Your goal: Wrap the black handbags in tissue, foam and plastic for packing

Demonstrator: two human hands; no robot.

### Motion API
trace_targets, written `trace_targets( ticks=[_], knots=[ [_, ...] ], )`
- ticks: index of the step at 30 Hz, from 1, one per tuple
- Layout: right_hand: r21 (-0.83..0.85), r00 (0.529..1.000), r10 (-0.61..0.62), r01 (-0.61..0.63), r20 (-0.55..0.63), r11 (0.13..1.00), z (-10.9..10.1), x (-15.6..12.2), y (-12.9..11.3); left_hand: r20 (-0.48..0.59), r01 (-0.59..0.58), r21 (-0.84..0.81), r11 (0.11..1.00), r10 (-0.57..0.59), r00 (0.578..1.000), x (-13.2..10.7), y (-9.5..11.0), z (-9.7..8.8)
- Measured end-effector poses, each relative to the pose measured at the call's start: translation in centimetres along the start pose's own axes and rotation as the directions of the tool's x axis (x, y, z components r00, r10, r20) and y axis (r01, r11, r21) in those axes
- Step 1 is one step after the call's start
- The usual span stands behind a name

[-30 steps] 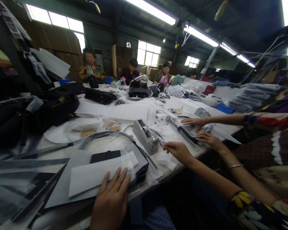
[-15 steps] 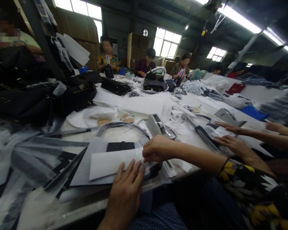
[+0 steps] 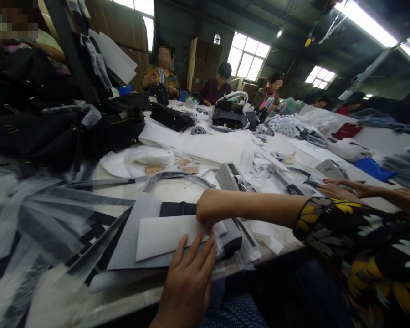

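Observation:
My left hand (image 3: 190,275) lies flat with fingers spread, its fingertips on a folded white foam sheet (image 3: 157,239). My right hand (image 3: 208,207), at the end of a floral sleeve, is closed in a pinch just above those fingertips, at what looks like a strip of clear tape (image 3: 220,243); its fingertips are partly hidden. Under the white sheet lie a larger grey sheet (image 3: 126,250) and a black bag (image 3: 233,243), mostly covered. A dark strap piece (image 3: 172,209) shows behind the sheet. Beyond it arches a wrapped handle (image 3: 177,175).
A grey tape dispenser (image 3: 228,176) stands just past my right hand. Wrapped straps (image 3: 58,218) spread at left, before black bags (image 3: 34,141). A co-worker's hands (image 3: 341,187) work at right. The table's front edge (image 3: 136,296) runs below my work. Several people sit opposite.
My right hand has shifted slightly left over the white sheet, its fingers now pointing down, and more of its sleeve shows. My left hand stays spread on the sheet. The camera view has turned slightly.

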State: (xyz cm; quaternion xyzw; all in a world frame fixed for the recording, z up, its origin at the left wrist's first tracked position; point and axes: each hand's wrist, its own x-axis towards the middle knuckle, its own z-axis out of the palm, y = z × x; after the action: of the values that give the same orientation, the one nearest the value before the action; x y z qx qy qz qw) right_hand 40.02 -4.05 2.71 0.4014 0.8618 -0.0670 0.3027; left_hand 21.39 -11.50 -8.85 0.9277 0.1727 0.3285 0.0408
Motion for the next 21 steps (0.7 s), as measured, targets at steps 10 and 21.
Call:
trace_targets(
  ticks=[10,21],
  knots=[
    [0.095,0.989,0.078,-0.066,-0.128,0.993,1.7,0.4,3.2,-0.011,0.040,-0.073,0.997,-0.041,0.999,-0.1,0.2,0.4],
    [0.739,0.994,0.103,-0.091,0.029,0.667,6.2,3.9,8.4,0.012,-0.075,0.084,0.994,0.074,0.997,0.0,-0.4,0.1]
  ],
)
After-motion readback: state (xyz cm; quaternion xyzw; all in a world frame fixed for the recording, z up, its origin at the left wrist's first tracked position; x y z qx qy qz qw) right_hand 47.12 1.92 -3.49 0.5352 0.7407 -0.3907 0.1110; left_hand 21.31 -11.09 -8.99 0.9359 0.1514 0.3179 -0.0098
